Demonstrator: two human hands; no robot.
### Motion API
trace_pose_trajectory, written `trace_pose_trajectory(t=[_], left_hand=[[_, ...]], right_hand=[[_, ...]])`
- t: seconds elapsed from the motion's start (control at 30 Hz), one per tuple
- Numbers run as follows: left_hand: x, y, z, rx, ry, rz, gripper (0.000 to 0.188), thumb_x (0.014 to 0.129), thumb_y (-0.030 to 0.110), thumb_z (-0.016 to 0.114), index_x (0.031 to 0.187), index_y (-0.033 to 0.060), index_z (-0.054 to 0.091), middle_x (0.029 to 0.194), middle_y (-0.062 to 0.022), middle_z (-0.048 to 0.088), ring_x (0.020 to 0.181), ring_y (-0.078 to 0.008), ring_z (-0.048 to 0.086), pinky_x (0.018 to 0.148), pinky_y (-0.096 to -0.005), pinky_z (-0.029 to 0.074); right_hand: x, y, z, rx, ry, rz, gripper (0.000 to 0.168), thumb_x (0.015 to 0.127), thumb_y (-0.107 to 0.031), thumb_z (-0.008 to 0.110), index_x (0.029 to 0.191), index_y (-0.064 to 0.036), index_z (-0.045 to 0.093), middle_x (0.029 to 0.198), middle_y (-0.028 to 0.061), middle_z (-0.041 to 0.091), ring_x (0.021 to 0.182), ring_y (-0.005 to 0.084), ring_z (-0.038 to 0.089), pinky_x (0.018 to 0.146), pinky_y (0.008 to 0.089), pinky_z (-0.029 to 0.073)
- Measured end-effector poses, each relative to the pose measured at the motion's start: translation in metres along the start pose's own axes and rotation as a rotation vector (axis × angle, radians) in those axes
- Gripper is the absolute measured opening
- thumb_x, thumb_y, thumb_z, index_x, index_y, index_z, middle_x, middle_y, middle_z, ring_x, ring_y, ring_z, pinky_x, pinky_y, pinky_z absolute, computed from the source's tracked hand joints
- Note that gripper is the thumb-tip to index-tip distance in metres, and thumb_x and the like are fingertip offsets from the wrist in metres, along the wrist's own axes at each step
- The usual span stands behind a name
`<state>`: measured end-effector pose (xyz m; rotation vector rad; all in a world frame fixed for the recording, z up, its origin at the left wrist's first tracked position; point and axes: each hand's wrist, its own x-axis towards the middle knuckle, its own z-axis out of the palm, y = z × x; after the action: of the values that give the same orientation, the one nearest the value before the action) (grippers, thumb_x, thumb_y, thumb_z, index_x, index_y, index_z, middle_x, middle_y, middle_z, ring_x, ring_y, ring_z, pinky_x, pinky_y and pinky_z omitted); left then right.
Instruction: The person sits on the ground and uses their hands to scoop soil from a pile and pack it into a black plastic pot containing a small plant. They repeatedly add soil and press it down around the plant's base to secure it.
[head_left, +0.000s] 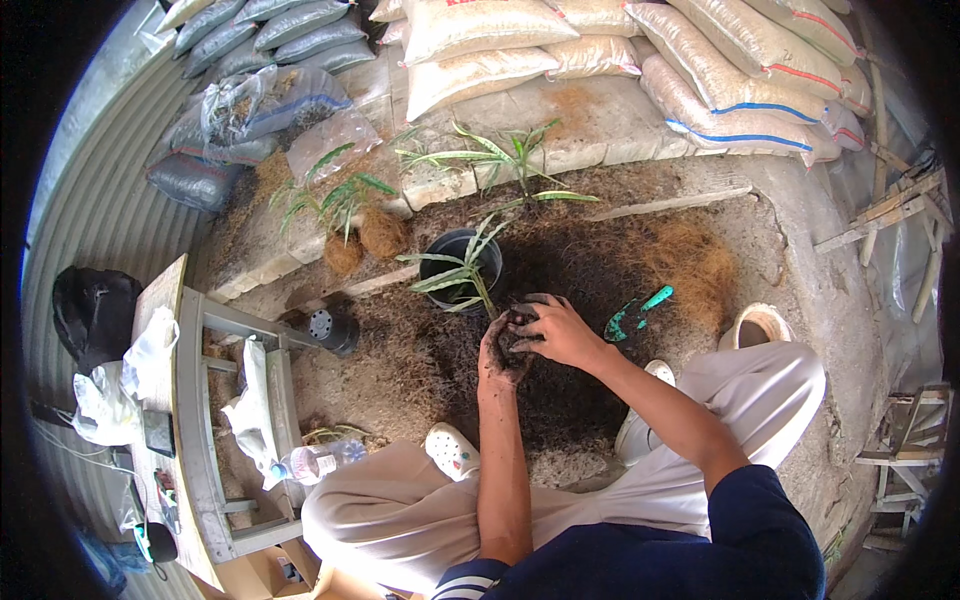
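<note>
Both my hands close around the dark, soil-covered root ball (512, 351) of a small leafy plant (466, 271). My left hand (499, 352) cups it from the left and below. On the right side, the soil-smeared fingers of my right hand (551, 330) press against it. The plant's stem leans up and to the left, its pale-streaked leaves hanging over a black plastic pot (456, 251). Loose dark soil (570, 405) covers the ground beneath my hands. A green hand trowel (637, 311), dirty at the blade, lies on that soil to the right.
Fibre-wrapped seedlings (367, 236) stand beyond the pot, near another leafy plant (517, 161). Brown coir fibre (694, 262) is heaped at right. An upturned black pot (334, 331), a plastic bottle (319, 461) and a table (191, 420) are at left. Filled sacks (480, 75) line the back.
</note>
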<state>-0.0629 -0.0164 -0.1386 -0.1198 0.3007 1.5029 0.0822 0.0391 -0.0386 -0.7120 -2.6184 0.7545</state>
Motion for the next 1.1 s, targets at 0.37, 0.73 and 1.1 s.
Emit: trace_pose_trajectory(t=[0.37, 0.73, 1.1], left_hand=[[-0.001, -0.003, 0.004, -0.007, 0.159, 0.079, 0.016, 0.094, 0.015, 0.051, 0.104, 0.0083, 0.062, 0.096, -0.0057, 0.063, 0.09, -0.0176, 0.063, 0.076, -0.0301, 0.056], [-0.009, -0.009, 0.016, -0.073, 0.18, 0.025, 0.026, 0.098, 0.028, 0.045, 0.1, 0.0082, 0.062, 0.091, -0.0059, 0.065, 0.078, -0.0195, 0.065, 0.068, -0.0322, 0.058], [-0.006, -0.012, 0.013, 0.049, 0.318, 0.152, 0.024, 0.094, 0.021, 0.047, 0.083, 0.0076, 0.063, 0.074, -0.0059, 0.063, 0.064, -0.0199, 0.062, 0.057, -0.0298, 0.057]], right_hand=[[0.006, -0.014, -0.008, -0.034, 0.207, -0.155, 0.035, 0.083, -0.026, 0.07, 0.114, -0.011, 0.068, 0.133, 0.0076, 0.054, 0.128, 0.0287, 0.044, 0.105, 0.0445, 0.035], [-0.015, 0.016, 0.049, -0.263, 0.311, -0.403, 0.036, 0.082, -0.024, 0.069, 0.118, -0.018, 0.066, 0.124, 0.0001, 0.062, 0.13, 0.0223, 0.046, 0.109, 0.0517, 0.029], [-0.013, 0.028, 0.062, -0.325, 0.355, -0.428, 0.032, 0.085, -0.025, 0.062, 0.116, -0.026, 0.066, 0.127, -0.0057, 0.06, 0.132, 0.0245, 0.044, 0.108, 0.0562, 0.027]])
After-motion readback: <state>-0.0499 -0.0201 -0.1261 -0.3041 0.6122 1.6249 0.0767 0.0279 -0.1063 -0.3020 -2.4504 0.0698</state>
